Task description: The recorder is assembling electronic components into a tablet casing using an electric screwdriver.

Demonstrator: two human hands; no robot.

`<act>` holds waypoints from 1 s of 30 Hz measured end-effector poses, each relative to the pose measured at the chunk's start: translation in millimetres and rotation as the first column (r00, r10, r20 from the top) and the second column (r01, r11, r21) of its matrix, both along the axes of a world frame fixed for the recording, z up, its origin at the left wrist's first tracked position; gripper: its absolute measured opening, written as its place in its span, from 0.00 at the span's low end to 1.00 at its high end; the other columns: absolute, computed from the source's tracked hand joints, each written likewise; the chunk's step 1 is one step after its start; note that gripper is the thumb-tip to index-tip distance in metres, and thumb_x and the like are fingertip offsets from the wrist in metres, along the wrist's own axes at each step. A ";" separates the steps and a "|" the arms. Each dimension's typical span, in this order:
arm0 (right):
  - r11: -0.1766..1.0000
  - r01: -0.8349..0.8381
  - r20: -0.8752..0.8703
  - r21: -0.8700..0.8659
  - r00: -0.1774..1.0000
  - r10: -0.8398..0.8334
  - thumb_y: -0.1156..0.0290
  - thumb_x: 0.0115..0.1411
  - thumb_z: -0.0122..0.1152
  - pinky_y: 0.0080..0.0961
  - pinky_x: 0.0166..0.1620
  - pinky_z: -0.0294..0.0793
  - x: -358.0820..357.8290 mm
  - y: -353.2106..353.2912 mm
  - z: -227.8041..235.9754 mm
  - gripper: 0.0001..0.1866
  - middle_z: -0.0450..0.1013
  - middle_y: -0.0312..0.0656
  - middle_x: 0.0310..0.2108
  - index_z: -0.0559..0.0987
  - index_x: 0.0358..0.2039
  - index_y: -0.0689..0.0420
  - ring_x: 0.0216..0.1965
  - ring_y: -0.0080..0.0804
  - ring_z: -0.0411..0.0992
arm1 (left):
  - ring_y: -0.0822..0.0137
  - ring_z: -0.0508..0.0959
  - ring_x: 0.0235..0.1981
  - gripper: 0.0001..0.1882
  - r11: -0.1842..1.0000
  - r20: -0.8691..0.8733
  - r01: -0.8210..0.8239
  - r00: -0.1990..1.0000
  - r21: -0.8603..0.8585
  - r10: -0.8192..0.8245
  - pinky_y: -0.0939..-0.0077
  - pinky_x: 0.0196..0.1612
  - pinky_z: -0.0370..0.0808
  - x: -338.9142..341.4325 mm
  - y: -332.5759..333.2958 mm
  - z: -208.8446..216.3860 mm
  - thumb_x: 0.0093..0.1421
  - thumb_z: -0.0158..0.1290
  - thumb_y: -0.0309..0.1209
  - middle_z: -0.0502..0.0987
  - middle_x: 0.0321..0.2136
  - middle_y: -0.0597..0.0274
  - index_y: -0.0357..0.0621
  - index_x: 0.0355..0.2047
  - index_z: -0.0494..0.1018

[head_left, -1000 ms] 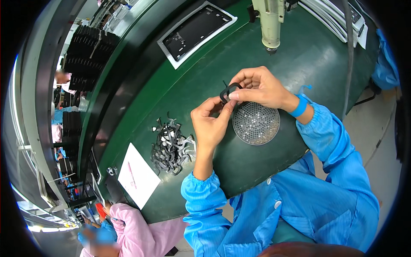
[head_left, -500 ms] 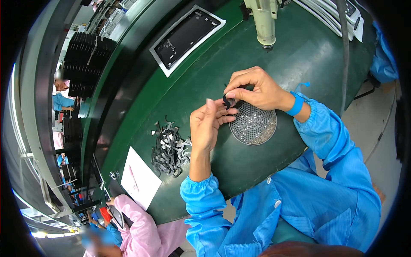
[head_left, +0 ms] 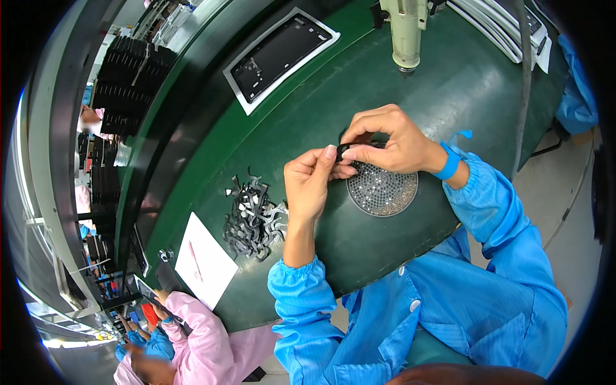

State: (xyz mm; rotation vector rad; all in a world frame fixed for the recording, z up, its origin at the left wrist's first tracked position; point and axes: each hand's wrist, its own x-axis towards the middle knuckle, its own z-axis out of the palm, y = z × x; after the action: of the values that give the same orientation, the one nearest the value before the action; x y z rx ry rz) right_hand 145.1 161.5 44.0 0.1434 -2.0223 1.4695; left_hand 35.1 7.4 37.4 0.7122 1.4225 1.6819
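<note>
A small black curved piece (head_left: pixel 342 150) is held between both hands, above the far left edge of a round plate (head_left: pixel 384 191) full of small holes with shiny bits. My left hand (head_left: pixel 308 185) pinches its near side between thumb and fingers. From the right, my right hand (head_left: pixel 399 142), with a blue band at the wrist, has its thumb and fingertips closed on the same piece. The fingers hide most of its shape. Left of my left hand lies a loose heap of wavy black and grey pieces (head_left: pixel 255 221).
A cream-coloured machine head (head_left: pixel 405 38) stands over the green table (head_left: pixel 359 247) at the back. Farther left is a black panel on a white sheet (head_left: pixel 282 58). White paper with a pen (head_left: pixel 205 263) lies near a co-worker's pink sleeve (head_left: pixel 199 327). A cable hangs at right.
My left thumb has closed onto the black piece, where before it stood raised and apart. My two hands are closer together. The view has shifted slightly.
</note>
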 end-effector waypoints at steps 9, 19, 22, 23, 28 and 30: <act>1.000 -0.011 0.021 -0.004 1.000 0.011 0.75 0.49 0.62 0.22 0.22 0.67 2.9 7.7 -3.0 0.07 0.73 0.43 0.19 0.76 0.25 0.66 0.18 0.25 0.68 | 0.71 0.77 0.22 0.14 0.999 0.048 0.001 0.999 -0.040 0.001 0.81 0.25 0.76 10.5 12.3 7.3 0.61 0.50 0.35 0.77 0.22 0.56 0.34 0.27 0.74; 0.915 0.309 -0.305 0.259 0.925 -0.226 0.69 0.38 0.71 0.29 0.28 0.69 -19.6 -34.6 -10.0 0.15 0.69 0.42 0.27 0.74 0.26 0.60 0.27 0.38 0.69 | 0.69 0.77 0.21 0.13 0.981 0.202 -0.194 0.960 -0.023 0.194 0.80 0.22 0.76 -6.8 -11.2 1.0 0.60 0.51 0.35 0.76 0.22 0.55 0.37 0.25 0.73; 0.898 0.345 -0.301 0.272 0.917 -0.261 0.71 0.40 0.69 0.28 0.27 0.70 -23.4 -41.5 -13.9 0.13 0.70 0.41 0.27 0.75 0.25 0.61 0.26 0.37 0.69 | 0.69 0.78 0.22 0.13 0.983 0.194 -0.180 0.966 0.034 0.170 0.77 0.26 0.78 -1.8 -6.6 2.5 0.60 0.51 0.34 0.77 0.23 0.57 0.36 0.26 0.73; 0.892 0.350 -0.283 0.287 0.920 -0.270 0.72 0.40 0.68 0.28 0.26 0.70 -24.4 -41.9 -13.8 0.12 0.70 0.41 0.27 0.75 0.25 0.61 0.27 0.36 0.69 | 0.69 0.78 0.22 0.13 0.983 0.192 -0.178 0.967 0.035 0.168 0.77 0.26 0.78 -2.4 -7.4 2.8 0.60 0.51 0.34 0.77 0.23 0.57 0.36 0.26 0.73; 0.885 0.361 -0.300 0.294 0.914 -0.273 0.77 0.44 0.62 0.28 0.26 0.70 -25.5 -41.3 -15.5 0.05 0.70 0.41 0.25 0.75 0.24 0.62 0.25 0.36 0.70 | 0.70 0.78 0.25 0.12 0.978 0.188 -0.204 0.963 0.037 0.194 0.77 0.30 0.78 -5.0 -9.3 -0.7 0.60 0.51 0.33 0.77 0.24 0.57 0.34 0.27 0.73; 0.942 0.295 -0.245 0.162 0.936 -0.251 0.78 0.46 0.60 0.28 0.26 0.70 -24.8 -42.5 -15.7 0.04 0.71 0.43 0.24 0.75 0.24 0.63 0.24 0.38 0.70 | 0.71 0.78 0.25 0.12 0.972 0.107 -0.233 0.968 0.041 0.227 0.78 0.30 0.77 -2.0 -8.0 -0.1 0.60 0.51 0.32 0.77 0.24 0.57 0.33 0.27 0.73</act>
State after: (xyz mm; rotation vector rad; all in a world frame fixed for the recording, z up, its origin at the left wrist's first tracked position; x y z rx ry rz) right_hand 120.4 119.0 28.3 0.0959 -1.9122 1.0326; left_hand 33.1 -0.5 37.3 0.4970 1.4366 1.9128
